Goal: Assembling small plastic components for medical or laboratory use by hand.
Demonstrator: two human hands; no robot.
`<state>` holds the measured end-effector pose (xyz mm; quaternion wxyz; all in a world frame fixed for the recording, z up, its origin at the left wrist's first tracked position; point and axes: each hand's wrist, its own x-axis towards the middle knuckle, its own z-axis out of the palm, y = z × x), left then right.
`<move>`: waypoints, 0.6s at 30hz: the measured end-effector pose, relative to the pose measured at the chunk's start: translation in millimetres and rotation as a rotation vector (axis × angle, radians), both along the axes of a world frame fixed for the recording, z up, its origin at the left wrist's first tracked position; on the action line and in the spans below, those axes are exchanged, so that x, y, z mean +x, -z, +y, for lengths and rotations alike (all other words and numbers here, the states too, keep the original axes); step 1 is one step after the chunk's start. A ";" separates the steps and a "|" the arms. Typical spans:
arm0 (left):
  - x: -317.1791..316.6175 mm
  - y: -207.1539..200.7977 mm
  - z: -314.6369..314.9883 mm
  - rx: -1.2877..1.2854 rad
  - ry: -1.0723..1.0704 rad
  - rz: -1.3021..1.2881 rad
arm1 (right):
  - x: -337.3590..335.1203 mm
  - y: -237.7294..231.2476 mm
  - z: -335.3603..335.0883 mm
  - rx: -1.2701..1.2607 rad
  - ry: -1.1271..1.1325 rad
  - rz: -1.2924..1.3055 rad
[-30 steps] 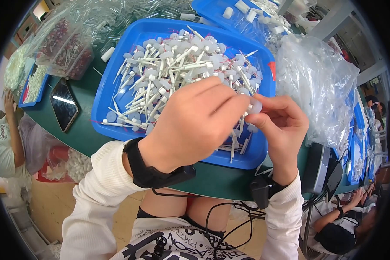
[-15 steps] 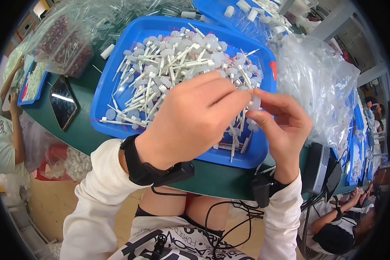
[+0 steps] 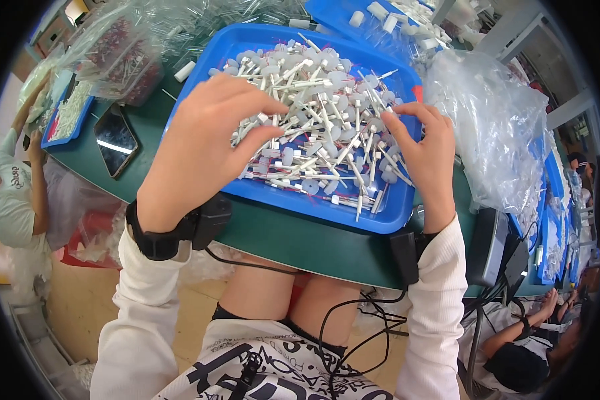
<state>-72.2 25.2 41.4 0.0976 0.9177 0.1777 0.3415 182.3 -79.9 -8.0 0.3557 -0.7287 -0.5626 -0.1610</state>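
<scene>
A blue tray [image 3: 313, 215] holds a heap of small white sticks with translucent round discs and thin red threads [image 3: 327, 100]. My left hand [image 3: 207, 137] hovers over the tray's left part, its thumb and forefinger apart above the pieces. No piece shows clearly in its grasp. At the tray's right side is my right hand [image 3: 428, 143], thumb and forefinger a little apart beside a few sticks. Nothing is plainly held between those fingertips. Both wrists wear black bands with small devices.
A phone [image 3: 115, 141] lies on the green table [image 3: 273, 241] to the left, near a clear container of red-and-white pieces [image 3: 130, 80]. Clear plastic bags [image 3: 490, 120] sit to the right, beside a grey box [image 3: 487, 247] with cables. Other people sit at both sides.
My hands were together over the tray with a translucent disc at their fingertips. They have parted: the left moved left, the right slightly up, and the disc is no longer between them.
</scene>
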 end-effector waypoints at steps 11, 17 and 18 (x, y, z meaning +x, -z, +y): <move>-43.3 23.3 1.3 -0.195 -0.182 0.260 | 9.6 -0.1 -11.0 0.142 -0.061 0.650; -45.1 25.1 17.1 -0.425 -0.200 0.126 | 12.6 -0.4 -11.9 0.114 -0.087 0.660; -46.3 24.0 18.1 -0.453 -0.233 0.117 | 13.4 -0.5 -12.4 0.123 -0.096 0.665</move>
